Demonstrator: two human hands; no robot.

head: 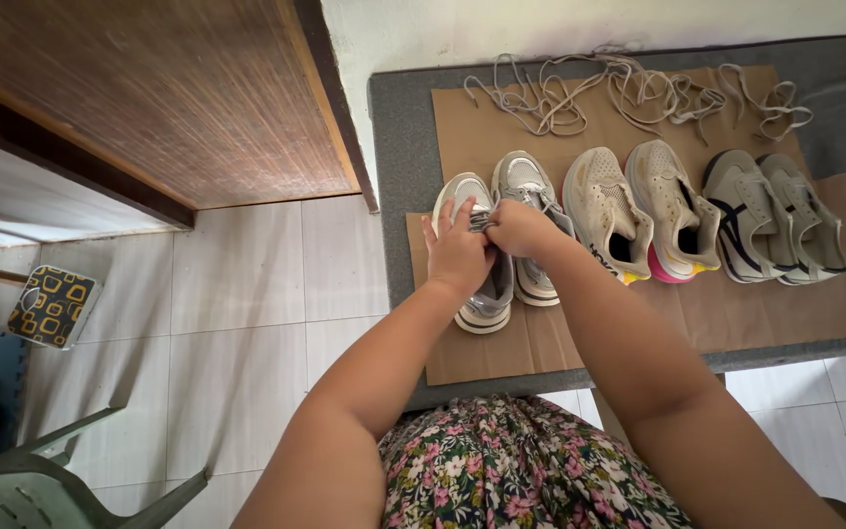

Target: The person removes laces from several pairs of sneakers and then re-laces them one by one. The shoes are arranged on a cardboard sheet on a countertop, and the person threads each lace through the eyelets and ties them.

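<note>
- Floral-print fabric garment (521, 465): nearest the camera, at the lower edge of the view, both forearms reaching out over it.
- Left hand (457, 253): laid flat on the grey low-top mesh sneaker (487, 299), fingers spread loosely, steadying the upper. Grip apart, pressing rather than clasping.
- Right hand (518, 227): fingers pinched together on a small pale piece at the sneaker's tongue area, seemingly a lace end or tab; too small to tell which.
- Step in hand, by judgement: working the lace area of the leftmost shoe; the next move calls for a fine pinch while the left hand pins the shoe.
- Brown cardboard sheet (736, 313) on the grey desk (399, 127): carries six sneakers in a row.
- Loose beige laces (629, 93): farthest, by the wall.
</note>
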